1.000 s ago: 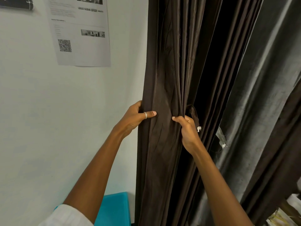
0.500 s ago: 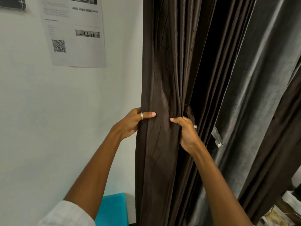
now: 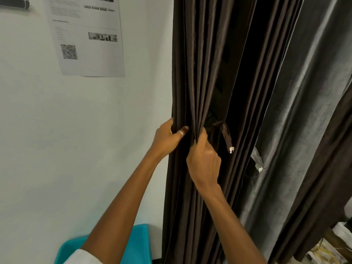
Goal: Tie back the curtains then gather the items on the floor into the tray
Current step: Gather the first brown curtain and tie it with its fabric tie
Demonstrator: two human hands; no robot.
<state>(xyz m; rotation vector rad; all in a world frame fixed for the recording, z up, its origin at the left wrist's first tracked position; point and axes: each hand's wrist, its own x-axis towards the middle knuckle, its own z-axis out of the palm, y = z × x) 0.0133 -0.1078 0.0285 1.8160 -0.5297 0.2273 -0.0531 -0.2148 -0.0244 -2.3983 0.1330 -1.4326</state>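
L hand (image 3: 167,138) & R hand (image 3: 203,161) are now closer together, fingers curled round the brown curtain (image 3: 200,73). Pleats are bunched tighter, so prob ready for the tie strap (image 3: 225,134).

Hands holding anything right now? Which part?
Both grip the dark brown curtain: left hand round its wall-side edge, right hand pinching the gathered folds beside it.

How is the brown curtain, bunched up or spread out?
Bunched up: the left hand and right hand squeeze the brown curtain into tight folds.
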